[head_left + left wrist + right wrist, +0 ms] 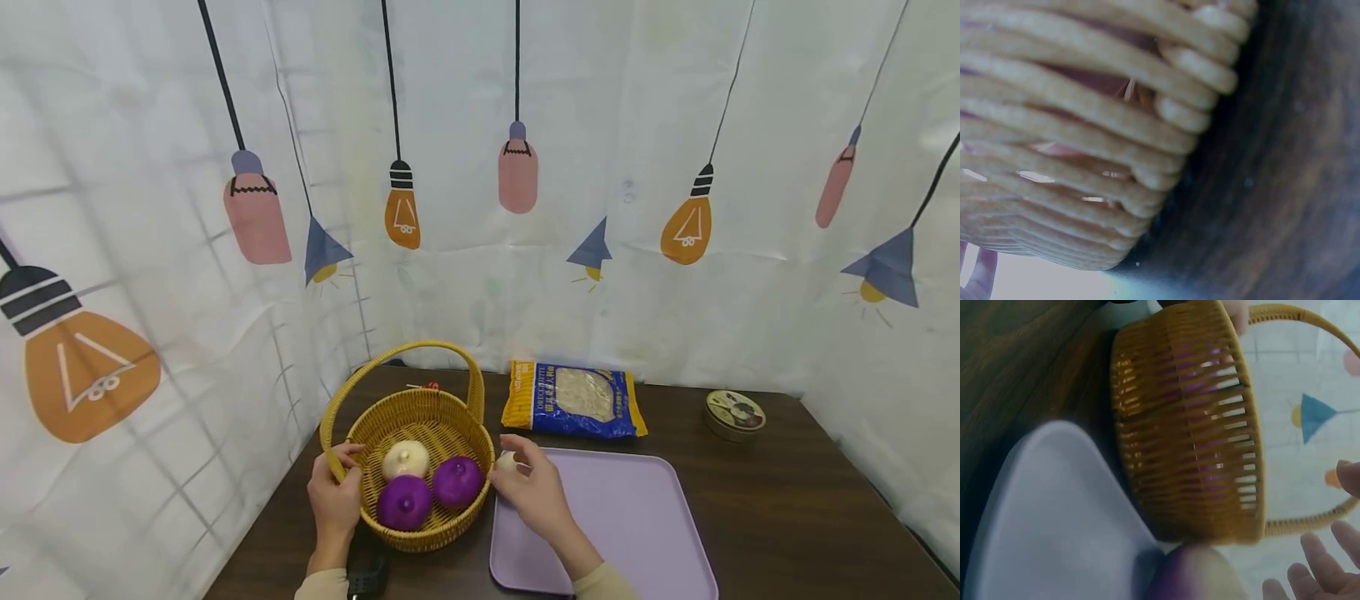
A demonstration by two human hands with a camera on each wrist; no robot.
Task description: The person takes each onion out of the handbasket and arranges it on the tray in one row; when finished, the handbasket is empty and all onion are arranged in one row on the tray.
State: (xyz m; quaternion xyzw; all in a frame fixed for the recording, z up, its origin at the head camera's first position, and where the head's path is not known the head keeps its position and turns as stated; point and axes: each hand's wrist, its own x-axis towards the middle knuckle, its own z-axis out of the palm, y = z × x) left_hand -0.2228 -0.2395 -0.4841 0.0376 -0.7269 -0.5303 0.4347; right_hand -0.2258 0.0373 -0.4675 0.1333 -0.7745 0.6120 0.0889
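Observation:
My left hand [335, 497] grips the yellow wicker basket [429, 543] at its left rim, by the foot of the handle. Inside the basket lie a white onion [406, 459] and two purple onions [404, 502]. Just off the basket's right rim, my right hand [536, 492] hovers over the lilac tray [615, 517]. In the right wrist view its fingers [1319, 556] are spread and the thumb stands apart. A blurred purple-and-white onion [1194, 575] sits below them by the tray; in the head view the fingers mostly hide it.
Behind the tray lies a blue and yellow pasta bag [577, 400]. A round tin [735, 415] stands at the back right of the dark table [795, 500]. Small red-tipped items [430, 386] show behind the basket. A printed curtain [465, 292] closes off the back and sides.

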